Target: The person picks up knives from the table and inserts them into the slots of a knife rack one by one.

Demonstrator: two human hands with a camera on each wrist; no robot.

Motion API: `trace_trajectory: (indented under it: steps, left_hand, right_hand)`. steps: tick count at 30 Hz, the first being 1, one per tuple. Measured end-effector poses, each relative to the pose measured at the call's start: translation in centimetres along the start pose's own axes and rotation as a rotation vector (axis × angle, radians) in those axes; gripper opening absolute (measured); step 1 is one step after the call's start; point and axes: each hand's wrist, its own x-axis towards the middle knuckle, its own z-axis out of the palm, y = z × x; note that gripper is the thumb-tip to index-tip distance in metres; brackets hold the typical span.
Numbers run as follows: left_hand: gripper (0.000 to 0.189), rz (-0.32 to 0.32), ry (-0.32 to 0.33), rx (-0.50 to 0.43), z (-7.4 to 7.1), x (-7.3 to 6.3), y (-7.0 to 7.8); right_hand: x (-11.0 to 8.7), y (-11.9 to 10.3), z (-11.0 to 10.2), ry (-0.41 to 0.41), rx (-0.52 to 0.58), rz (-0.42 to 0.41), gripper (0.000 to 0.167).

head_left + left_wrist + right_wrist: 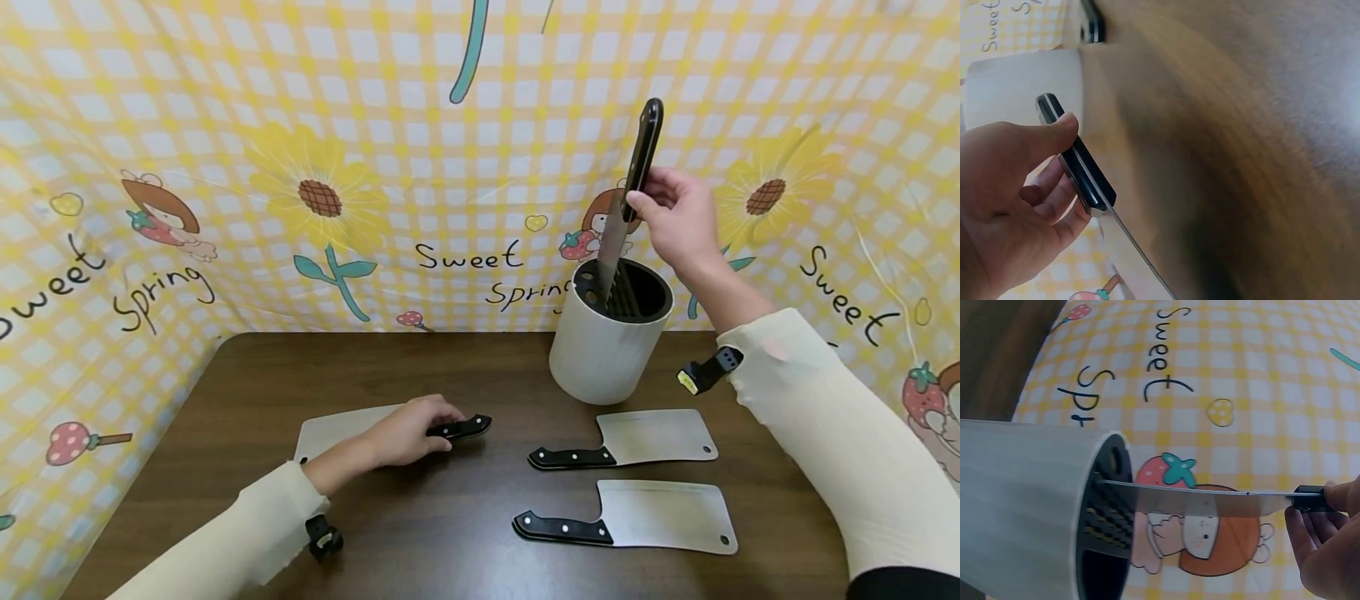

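Observation:
My right hand (681, 215) pinches the black handle of a kitchen knife (643, 154) upright above a white knife block (603, 354). In the right wrist view the blade's end (1147, 497) reaches a slot in the block's black slotted top (1107, 531). On the left, my left hand (412, 429) holds a cleaver (341, 423) by its black riveted handle, thumb on one side and fingers on the other. Its blade points left, partly hidden behind the hand and forearm. In the left wrist view the cleaver handle (1082, 162) shows edge-on.
Two more cleavers lie on the brown table (247, 383) at the right: an upper cleaver (660, 435) and a lower cleaver (667, 515), both with handles toward the left. A yellow checked cloth (450, 183) with printed flowers hangs behind the table.

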Motion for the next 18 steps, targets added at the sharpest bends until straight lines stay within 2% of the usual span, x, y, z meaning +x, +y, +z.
trace_trajectory:
  steps: [5,10,18]
  left_hand:
    - [0.031,0.050,0.036,-0.015,-1.1,-0.5,0.7]
    - [0.033,0.091,0.107,-0.041,-2.6,-1.1,1.7]
    - [0.040,0.101,0.224,-0.069,-5.1,-1.7,3.4]
  right_hand:
    - [-0.3,1.0,0.6,-0.023,-0.045,0.019,0.037]
    - [-0.6,2.2,1.2,-0.035,-0.112,0.027,0.037]
    - [-1.0,3.7,1.8,-0.059,-0.155,0.070,0.037]
